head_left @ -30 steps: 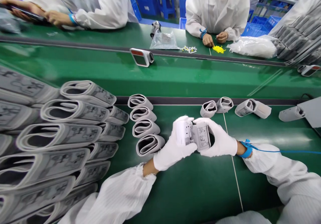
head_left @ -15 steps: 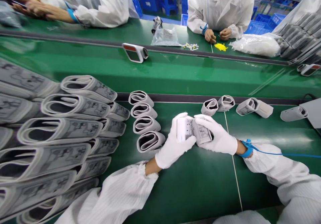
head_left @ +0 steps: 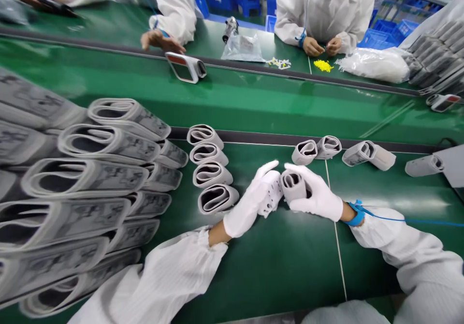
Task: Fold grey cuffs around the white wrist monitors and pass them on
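My left hand [head_left: 248, 200], in a white glove, is closed around a white plastic casing [head_left: 271, 194] dotted with small dark holes. In my right hand [head_left: 319, 193], also gloved, is a rolled grey cuff [head_left: 293, 187], its coiled end facing up. The casing and the cuff are side by side above the green bench [head_left: 290, 261]; whether they are joined I cannot tell. Left of my left hand, several rolled cuffs [head_left: 217, 198] stand in a column. Beyond my right hand sit more rolled cuffs [head_left: 305, 152].
Big stacks of printed grey cuffs [head_left: 87, 176] fill the left side. Across the green belt [head_left: 253, 99], a co-worker's hand [head_left: 163, 39] is at a white monitor with a cuff [head_left: 184, 66]. Another person's hands [head_left: 322, 46] are near yellow pieces [head_left: 322, 66]. A blue cord runs from my right wrist.
In my hands the casing and cuff have turned, so the cuff's coiled end now shows. A co-worker's hand has come to the monitor by the belt. The view has shifted slightly.
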`<state>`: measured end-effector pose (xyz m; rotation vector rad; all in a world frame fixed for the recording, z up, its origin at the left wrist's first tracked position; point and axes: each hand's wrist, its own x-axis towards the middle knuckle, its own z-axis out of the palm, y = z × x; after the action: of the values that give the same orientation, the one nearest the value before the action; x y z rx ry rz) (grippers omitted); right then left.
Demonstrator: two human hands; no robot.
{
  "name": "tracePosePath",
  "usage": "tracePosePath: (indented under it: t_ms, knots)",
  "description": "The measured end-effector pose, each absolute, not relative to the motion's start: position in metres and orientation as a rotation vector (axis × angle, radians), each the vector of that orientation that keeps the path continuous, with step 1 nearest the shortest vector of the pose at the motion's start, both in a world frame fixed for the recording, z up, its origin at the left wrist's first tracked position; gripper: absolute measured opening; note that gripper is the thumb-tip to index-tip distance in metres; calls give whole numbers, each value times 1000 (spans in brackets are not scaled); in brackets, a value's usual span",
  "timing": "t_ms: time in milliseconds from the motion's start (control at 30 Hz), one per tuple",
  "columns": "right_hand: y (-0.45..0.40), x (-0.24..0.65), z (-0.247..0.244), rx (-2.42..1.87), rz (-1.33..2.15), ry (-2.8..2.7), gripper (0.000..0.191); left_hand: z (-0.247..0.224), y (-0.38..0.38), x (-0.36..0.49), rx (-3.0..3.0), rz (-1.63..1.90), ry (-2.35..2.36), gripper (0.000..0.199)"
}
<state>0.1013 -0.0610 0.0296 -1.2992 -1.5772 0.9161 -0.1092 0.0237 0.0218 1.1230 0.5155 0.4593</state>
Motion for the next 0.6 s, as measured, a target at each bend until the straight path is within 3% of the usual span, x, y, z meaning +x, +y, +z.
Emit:
tracePosePath:
  t_ms: [100,267,367,533,600]
  knots:
    - [-65,99,28,-1269,1026,-1477,90,23,26,-110,1113,422,464,82]
    - [-69,99,31,-1306,804,-1612,58,28,30,-111,1133,325,427,94]
    - [-69,101,32,-1293,806,-1644,54,30,31,-111,1156,290,423,95]
    - [-69,100,28,-1329,917,-1632,100,32,32,-107,1127,294,464,101]
    - [-69,98,28,-1358,877,-1647,105,32,32,-106,1108,301,457,100]
